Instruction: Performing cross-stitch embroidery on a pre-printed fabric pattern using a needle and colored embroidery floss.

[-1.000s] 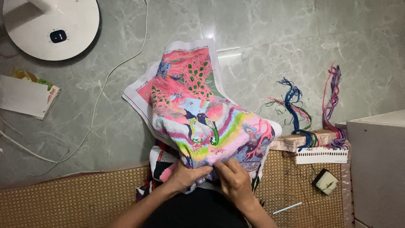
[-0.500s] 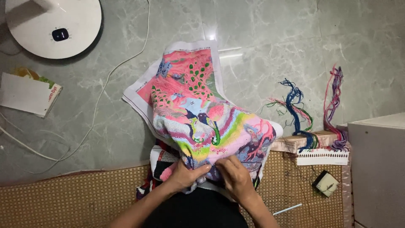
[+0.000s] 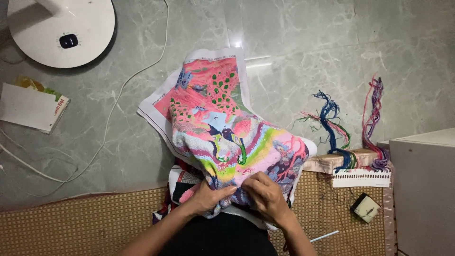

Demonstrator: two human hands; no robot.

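Both hands work at the near edge of the canvas [image 3: 227, 137], a large cross-stitch cloth in pink, green and blue that lies over the person's lap and spreads out onto the marble floor [image 3: 303, 57]. The left hand [image 3: 208, 196] grips the lower edge of the canvas, fingers curled into the cloth. The right hand [image 3: 265, 192] presses on the cloth just beside it, fingers bent and close together; if it holds a needle, I cannot tell.

Compared with one second ago, the change is small. The right hand has moved a little toward the left hand, so the two are now almost touching. The canvas keeps the same place and the same folds.

A woven mat [image 3: 71, 223] covers the near edge of the floor. On the right part of the mat sit a thread board [image 3: 360, 178] and a small box [image 3: 365, 207], and bundles of threads [image 3: 332, 123] hang over a wooden block [image 3: 332, 161]. A white fan base [image 3: 61, 31] stands at the far left corner, its cable [image 3: 118, 95] runs across the floor, and a booklet [image 3: 31, 106] lies near the left edge. None of these has moved.
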